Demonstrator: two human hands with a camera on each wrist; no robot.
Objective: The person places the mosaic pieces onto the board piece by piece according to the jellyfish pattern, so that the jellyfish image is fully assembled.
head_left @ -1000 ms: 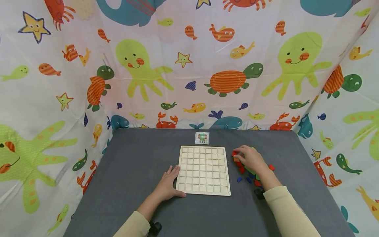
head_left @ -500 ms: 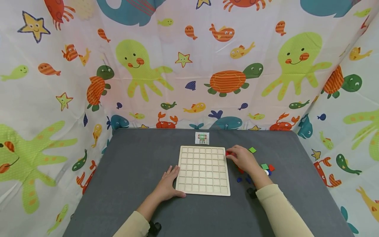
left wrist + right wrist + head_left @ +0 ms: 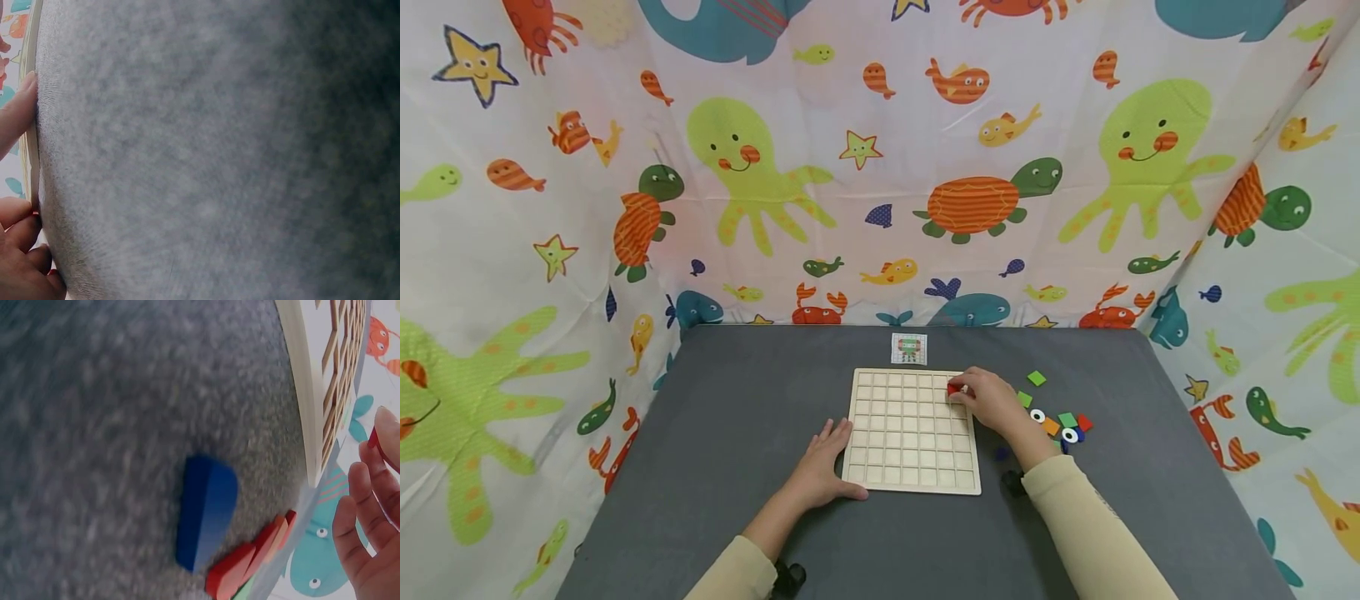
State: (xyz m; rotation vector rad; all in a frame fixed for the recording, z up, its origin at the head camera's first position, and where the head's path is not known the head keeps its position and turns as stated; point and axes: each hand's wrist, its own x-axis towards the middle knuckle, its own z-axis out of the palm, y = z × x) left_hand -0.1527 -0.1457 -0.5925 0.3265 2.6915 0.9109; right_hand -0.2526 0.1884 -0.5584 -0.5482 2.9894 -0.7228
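Head view: wooden grid board (image 3: pixel 908 443) lies flat on the grey worktop (image 3: pixel 752 400), lower centre of the frame. Left hand (image 3: pixel 820 471) at the board's lower-left corner: fingers extended along the left edge, thumb by the bottom edge, nothing grasped. Right hand (image 3: pixel 995 402) over the board's upper-right corner, pinching a small red piece (image 3: pixel 953 389) between thumb and fingers. Red piece lies over the upper-right cells; whether it touches the board, cannot tell. Right wrist view, right edge: the same pinch, red piece mostly hidden by the fingertips.

Printed card (image 3: pixel 909 348) with a green-and-red figure on a grid lies just above the board, upper middle of the worktop.

Loose pieces right of the board, around and beyond the right forearm: green tile (image 3: pixel 1036 378) uppermost, lying apart; lower down, an orange tile (image 3: pixel 1051 427), a red tile (image 3: pixel 1083 422) and a white round piece (image 3: pixel 1070 435) with a dark centre, grouped close together. Right wrist view, lower middle: thick blue block (image 3: pixel 206 512), near a row of red and orange pieces (image 3: pixel 231 572).

Background: sea-animal fabric (image 3: pixel 790 275) behind the worktop. Both sleeves (image 3: pixel 1097 517) pale yellow.
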